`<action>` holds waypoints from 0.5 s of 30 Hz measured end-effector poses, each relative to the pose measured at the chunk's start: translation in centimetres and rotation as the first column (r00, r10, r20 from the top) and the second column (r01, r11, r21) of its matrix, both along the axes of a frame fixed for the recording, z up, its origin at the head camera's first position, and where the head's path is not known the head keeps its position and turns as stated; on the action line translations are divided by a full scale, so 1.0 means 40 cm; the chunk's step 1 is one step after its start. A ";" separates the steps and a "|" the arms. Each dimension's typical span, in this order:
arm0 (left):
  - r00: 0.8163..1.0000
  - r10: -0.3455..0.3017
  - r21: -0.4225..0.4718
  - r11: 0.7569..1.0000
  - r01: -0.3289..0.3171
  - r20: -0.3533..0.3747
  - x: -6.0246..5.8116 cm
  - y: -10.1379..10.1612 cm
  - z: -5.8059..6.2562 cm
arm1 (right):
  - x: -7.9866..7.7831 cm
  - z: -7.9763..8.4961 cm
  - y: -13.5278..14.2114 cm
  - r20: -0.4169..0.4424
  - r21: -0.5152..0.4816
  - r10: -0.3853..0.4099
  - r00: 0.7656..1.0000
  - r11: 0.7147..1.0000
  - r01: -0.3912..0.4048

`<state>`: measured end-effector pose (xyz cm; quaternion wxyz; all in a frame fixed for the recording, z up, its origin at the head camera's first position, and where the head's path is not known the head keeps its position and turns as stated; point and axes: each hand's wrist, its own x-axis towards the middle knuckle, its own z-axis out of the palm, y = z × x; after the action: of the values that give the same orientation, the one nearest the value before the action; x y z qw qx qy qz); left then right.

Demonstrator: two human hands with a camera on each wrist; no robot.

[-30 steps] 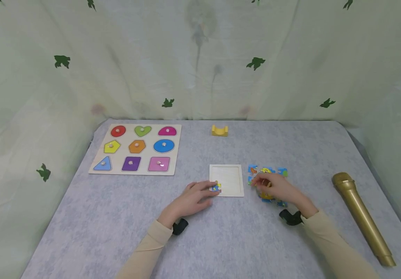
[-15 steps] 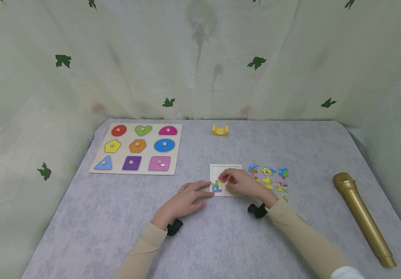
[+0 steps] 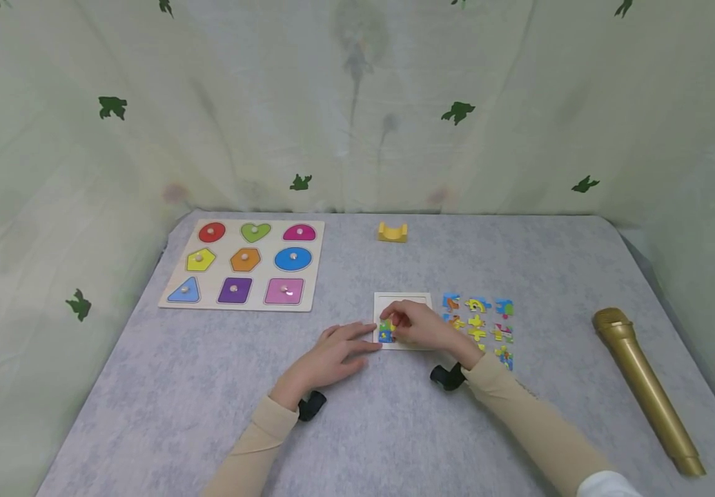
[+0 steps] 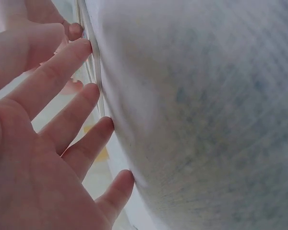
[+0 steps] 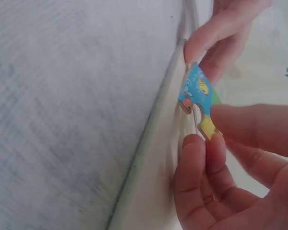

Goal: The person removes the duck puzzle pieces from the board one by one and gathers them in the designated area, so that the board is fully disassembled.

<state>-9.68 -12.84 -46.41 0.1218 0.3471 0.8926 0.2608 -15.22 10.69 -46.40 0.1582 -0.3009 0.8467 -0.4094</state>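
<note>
A shallow wooden puzzle tray [image 3: 419, 298] lies in front of me, with a blue jigsaw piece [image 5: 197, 86] showing fish at its near left corner. My left hand [image 3: 339, 355] is spread, its fingertips touching the tray's left edge; the left wrist view [image 4: 62, 129] shows these fingers nearly straight. Over the tray, my right hand [image 3: 422, 326] pinches a jigsaw piece [image 5: 207, 128] with yellow on it, right beside the fish piece. The fingers hide most of that held piece. To the right of the tray lie several loose jigsaw pieces [image 3: 477, 322].
A peg board [image 3: 264, 273] of coloured shapes lies at the back left. A small yellow block [image 3: 392, 232] with a curved notch stands at the back. On the right lies a gold microphone [image 3: 646, 386]. Pale curtains [image 3: 357, 138] surround the table.
From the loose pieces, my right hand has moved left over the tray, then slightly further left to the corner piece. My left hand has drawn back a little from that piece to the tray's edge.
</note>
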 end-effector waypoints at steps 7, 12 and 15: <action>1.000 0.001 0.007 1.000 -0.001 0.006 -0.001 0.001 -0.001 | 0.005 -0.003 0.003 -0.028 -0.014 -0.041 0.999 0.999 0.041; 1.000 0.009 0.004 1.000 -0.009 0.012 0.000 0.001 -0.002 | 0.009 0.010 0.042 0.022 -0.050 -0.083 0.996 0.995 0.084; 1.000 0.012 0.009 1.000 -0.013 0.015 0.001 0.000 -0.001 | 0.012 0.016 0.078 0.054 -0.056 -0.112 0.992 0.992 0.115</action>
<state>-9.63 -12.84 -46.43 0.1252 0.3401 0.8925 0.2684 -14.74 13.82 -45.77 0.1474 -0.2464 0.8455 -0.4502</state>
